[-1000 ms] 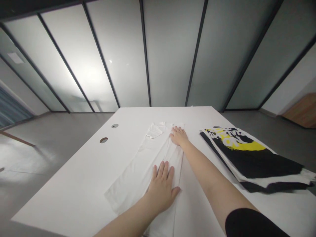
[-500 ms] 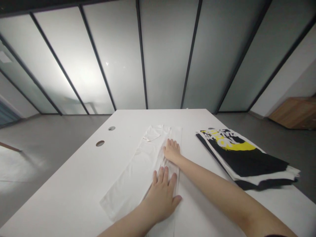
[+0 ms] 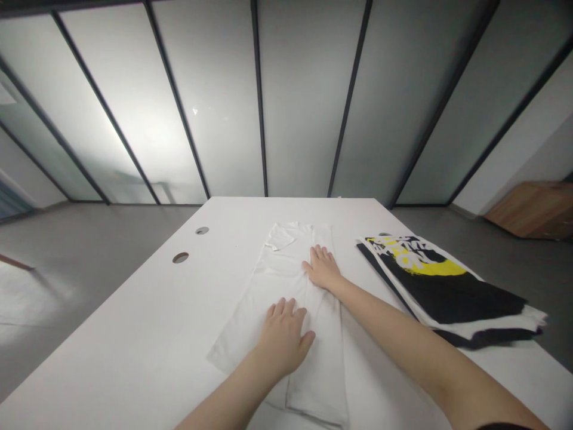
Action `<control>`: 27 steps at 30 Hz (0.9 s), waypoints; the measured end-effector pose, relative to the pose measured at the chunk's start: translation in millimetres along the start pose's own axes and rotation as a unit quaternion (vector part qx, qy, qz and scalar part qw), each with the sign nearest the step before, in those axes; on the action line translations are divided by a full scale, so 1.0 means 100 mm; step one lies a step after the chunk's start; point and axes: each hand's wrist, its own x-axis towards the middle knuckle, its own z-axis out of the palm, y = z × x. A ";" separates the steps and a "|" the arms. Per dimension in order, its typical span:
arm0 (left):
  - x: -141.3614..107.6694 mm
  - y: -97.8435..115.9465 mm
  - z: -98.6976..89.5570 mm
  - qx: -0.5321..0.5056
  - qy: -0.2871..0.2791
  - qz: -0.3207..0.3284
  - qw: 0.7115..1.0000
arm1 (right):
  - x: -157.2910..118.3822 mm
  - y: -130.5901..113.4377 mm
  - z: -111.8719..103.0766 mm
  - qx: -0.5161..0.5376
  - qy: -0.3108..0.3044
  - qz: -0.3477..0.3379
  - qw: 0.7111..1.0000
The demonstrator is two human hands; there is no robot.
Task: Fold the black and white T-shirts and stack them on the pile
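Observation:
A white T-shirt [image 3: 250, 310] lies on the white table [image 3: 134, 334] in front of me, its long sides folded inward. One short sleeve shows near its far left end. My left hand [image 3: 286, 334] rests on the near half of the cloth, fingers spread and palm down. Farther up, my right hand [image 3: 321, 267] lies flat on the right side of the shirt, its fingers slightly apart. Neither hand grips the fabric. The cloth under both palms is hidden.
To the right is a stack of folded shirts [image 3: 470, 298], the top one black with yellow and white print. Round holes [image 3: 181, 257] pierce the table at left. Beyond the far edge stands a frosted glass partition [image 3: 304, 101]; a wooden cabinet [image 3: 532, 209] is at far right.
My left hand has shifted slightly left and my right hand to the right and a little farther out. The shirt's two folded sides now lie closer together, and its right part is flatter.

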 end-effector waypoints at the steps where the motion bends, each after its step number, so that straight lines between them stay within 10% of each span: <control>1: 0.00 -0.01 0.05 0.005 -0.002 -0.001 1.000 | 0.08 0.00 -0.02 -0.003 -0.003 -0.008 1.000; 11: 0.15 -0.15 0.40 0.022 0.019 -0.017 0.999 | 0.68 -0.13 -0.17 -0.008 0.013 -0.091 0.996; 27: 0.05 -0.05 0.23 -0.051 -0.003 0.108 0.993 | 0.52 -0.24 -0.18 -0.009 0.074 -0.049 0.996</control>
